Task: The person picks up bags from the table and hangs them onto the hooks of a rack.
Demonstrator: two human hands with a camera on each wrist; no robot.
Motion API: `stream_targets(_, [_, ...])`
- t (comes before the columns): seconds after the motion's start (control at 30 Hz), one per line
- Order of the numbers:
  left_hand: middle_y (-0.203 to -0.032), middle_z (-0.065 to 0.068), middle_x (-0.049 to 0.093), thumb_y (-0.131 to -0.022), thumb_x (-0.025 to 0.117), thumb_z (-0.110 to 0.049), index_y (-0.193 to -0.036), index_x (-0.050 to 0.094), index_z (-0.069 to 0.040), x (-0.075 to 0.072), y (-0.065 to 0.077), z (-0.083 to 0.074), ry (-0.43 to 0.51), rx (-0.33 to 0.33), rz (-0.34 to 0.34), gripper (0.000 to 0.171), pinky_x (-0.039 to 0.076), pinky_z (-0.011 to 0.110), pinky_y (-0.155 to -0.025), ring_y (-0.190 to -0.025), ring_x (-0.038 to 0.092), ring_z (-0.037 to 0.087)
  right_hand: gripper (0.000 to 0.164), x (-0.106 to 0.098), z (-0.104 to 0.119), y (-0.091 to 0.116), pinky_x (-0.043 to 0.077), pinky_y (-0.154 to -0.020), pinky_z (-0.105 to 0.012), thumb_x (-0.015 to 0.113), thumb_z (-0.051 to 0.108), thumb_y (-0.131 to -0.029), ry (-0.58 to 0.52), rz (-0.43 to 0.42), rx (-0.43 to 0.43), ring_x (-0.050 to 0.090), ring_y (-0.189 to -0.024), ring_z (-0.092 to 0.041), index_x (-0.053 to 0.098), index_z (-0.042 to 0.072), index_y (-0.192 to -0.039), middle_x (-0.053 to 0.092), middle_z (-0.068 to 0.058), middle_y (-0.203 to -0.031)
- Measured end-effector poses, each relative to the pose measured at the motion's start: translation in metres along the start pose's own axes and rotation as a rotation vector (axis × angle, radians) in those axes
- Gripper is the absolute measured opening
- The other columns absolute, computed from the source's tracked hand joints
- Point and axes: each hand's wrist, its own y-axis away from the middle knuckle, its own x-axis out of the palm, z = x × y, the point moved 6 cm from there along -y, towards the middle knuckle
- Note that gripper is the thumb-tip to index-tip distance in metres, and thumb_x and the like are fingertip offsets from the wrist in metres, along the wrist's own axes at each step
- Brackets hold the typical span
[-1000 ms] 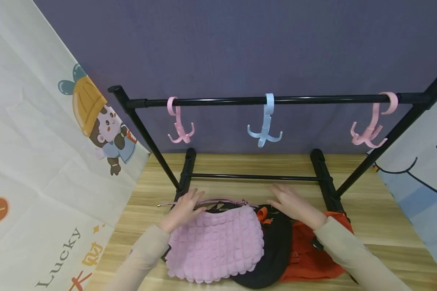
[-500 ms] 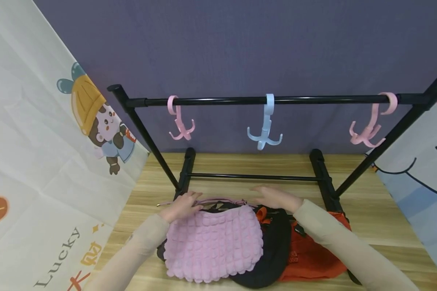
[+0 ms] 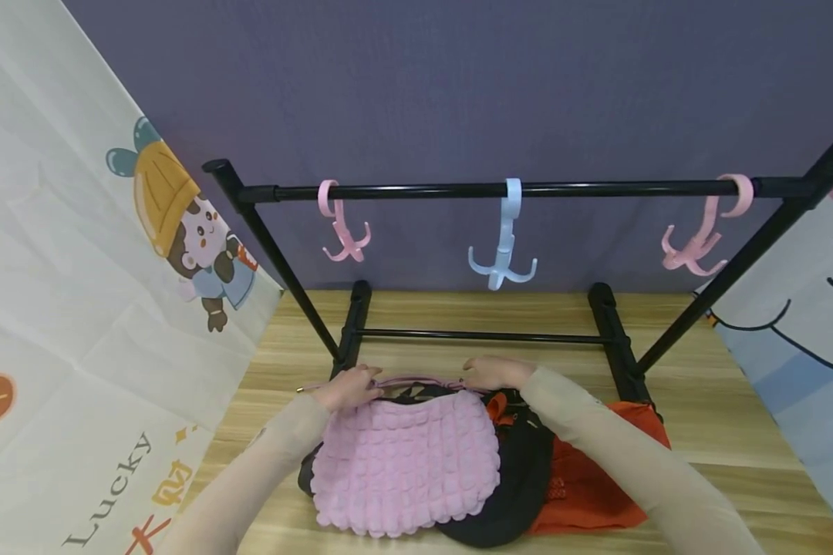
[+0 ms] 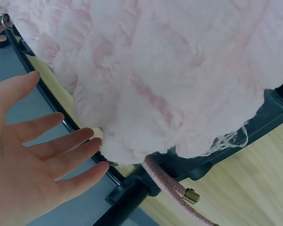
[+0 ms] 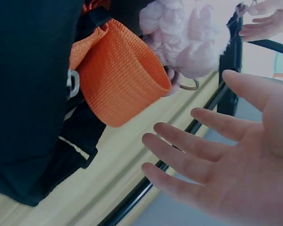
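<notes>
A puffy pink bag [image 3: 406, 462] lies on top of a black bag [image 3: 507, 501] in the head view, with a red-orange bag [image 3: 590, 493] to the right. My left hand [image 3: 350, 388] is at the pink bag's upper left corner; the left wrist view shows its fingers [image 4: 61, 153] spread beside the fluffy fabric. At the upper right corner is my right hand [image 3: 496, 372], whose fingers [image 5: 188, 155] extend loosely in the right wrist view, near an orange webbing loop [image 5: 122, 75]. Neither hand holds anything. A thin pink strap [image 3: 416, 378] runs along the bag's top.
Behind the bags stands a black rack [image 3: 423, 191]. On its top bar hang a pink hook [image 3: 347, 243] at left, a blue hook [image 3: 504, 247] in the middle and another pink hook [image 3: 694, 247] at right. The wooden tabletop [image 3: 722, 432] extends to the right.
My right hand has moved left, from over the black bag to the pink bag's upper right corner. The left hand has shifted only slightly.
</notes>
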Motion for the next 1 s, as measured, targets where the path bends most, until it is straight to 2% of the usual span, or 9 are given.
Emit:
stream_targets(0.13, [-0.118, 0.024, 0.055, -0.087, 0.060, -0.021, -0.124, 0.050, 0.006, 0.005, -0.006, 0.003, -0.004, 0.003, 0.018, 0.047, 0.041, 0.048, -0.093, -0.110, 0.053, 0.036, 0.045, 0.010, -0.008, -0.015, 0.037, -0.099, -0.045, 0.053, 0.022, -0.089, -0.025, 0.043, 0.082, 0.047, -0.118, -0.036, 0.051, -0.009, -0.122, 0.053, -0.023, -0.124])
stream_targets(0.23, [-0.121, 0.025, 0.054, -0.088, 0.059, -0.020, -0.125, 0.049, 0.007, 0.009, -0.009, 0.004, 0.010, 0.003, 0.033, 0.047, 0.041, 0.045, -0.094, -0.113, 0.052, 0.036, 0.050, 0.027, -0.031, -0.037, 0.038, -0.098, -0.042, 0.052, 0.031, -0.089, -0.008, 0.048, 0.070, 0.049, -0.117, -0.031, 0.052, -0.005, -0.123, 0.052, -0.020, -0.126])
stream_targets(0.37, [-0.120, 0.024, 0.055, -0.088, 0.059, -0.017, -0.125, 0.048, 0.008, 0.011, -0.012, 0.006, 0.024, 0.000, 0.047, 0.046, 0.042, 0.044, -0.094, -0.109, 0.055, 0.033, 0.063, 0.073, -0.094, -0.097, 0.043, -0.091, -0.033, 0.048, 0.049, -0.087, 0.071, 0.001, -0.067, 0.054, -0.110, -0.026, 0.054, -0.004, -0.120, 0.057, -0.018, -0.120])
stream_targets(0.5, [-0.119, 0.025, 0.056, -0.087, 0.060, -0.015, -0.123, 0.050, 0.009, 0.012, -0.014, 0.007, 0.027, -0.002, 0.053, 0.044, 0.041, 0.044, -0.094, -0.110, 0.055, 0.034, 0.058, 0.109, -0.142, -0.144, 0.041, -0.093, -0.036, 0.050, 0.047, -0.088, 0.027, 0.038, -0.028, 0.053, -0.112, -0.027, 0.054, 0.000, -0.122, 0.056, -0.015, -0.121])
stream_targets(0.73, [-0.118, 0.025, 0.056, -0.087, 0.059, -0.012, -0.121, 0.052, 0.010, 0.016, -0.018, 0.011, 0.041, -0.005, 0.061, 0.041, 0.041, 0.044, -0.095, -0.112, 0.053, 0.036, 0.064, 0.114, -0.145, -0.154, 0.047, -0.080, -0.033, 0.050, 0.057, -0.084, 0.074, 0.006, -0.100, 0.060, -0.095, -0.022, 0.060, 0.001, -0.112, 0.064, -0.012, -0.105])
stream_targets(0.83, [-0.116, 0.026, 0.057, -0.086, 0.060, -0.011, -0.117, 0.054, 0.011, 0.020, -0.020, 0.013, 0.044, 0.008, 0.059, 0.038, 0.041, 0.045, -0.094, -0.110, 0.054, 0.037, 0.054, 0.117, -0.145, -0.154, 0.047, -0.079, -0.034, 0.052, 0.052, -0.086, 0.019, 0.053, -0.006, 0.059, -0.089, -0.019, 0.063, 0.005, -0.110, 0.064, -0.008, -0.100])
stream_targets(0.87, [-0.116, 0.026, 0.057, -0.086, 0.060, -0.010, -0.116, 0.054, 0.011, 0.021, -0.021, 0.014, 0.043, 0.011, 0.057, 0.037, 0.042, 0.045, -0.094, -0.110, 0.054, 0.038, 0.051, 0.120, -0.146, -0.157, 0.048, -0.075, -0.034, 0.052, 0.050, -0.087, 0.021, 0.048, -0.016, 0.058, -0.083, -0.018, 0.064, 0.004, -0.107, 0.063, -0.007, -0.095])
stream_targets(0.93, [-0.115, 0.025, 0.058, -0.086, 0.060, -0.010, -0.114, 0.056, 0.011, 0.022, -0.023, 0.016, 0.035, 0.015, 0.053, 0.035, 0.042, 0.044, -0.094, -0.109, 0.054, 0.037, 0.049, 0.129, -0.157, -0.168, 0.046, -0.069, -0.033, 0.052, 0.053, -0.086, 0.013, 0.057, 0.002, 0.054, -0.075, -0.016, 0.066, 0.008, -0.100, 0.060, -0.003, -0.086])
stream_targets(1.0, [-0.113, 0.025, 0.059, -0.085, 0.060, -0.008, -0.112, 0.057, 0.011, 0.023, -0.025, 0.017, 0.033, 0.021, 0.043, 0.034, 0.042, 0.044, -0.093, -0.108, 0.055, 0.037, 0.052, 0.144, -0.179, -0.190, 0.045, -0.062, -0.031, 0.050, 0.059, -0.083, 0.049, 0.039, -0.027, 0.052, -0.068, -0.015, 0.066, 0.010, -0.092, 0.058, -0.001, -0.078])
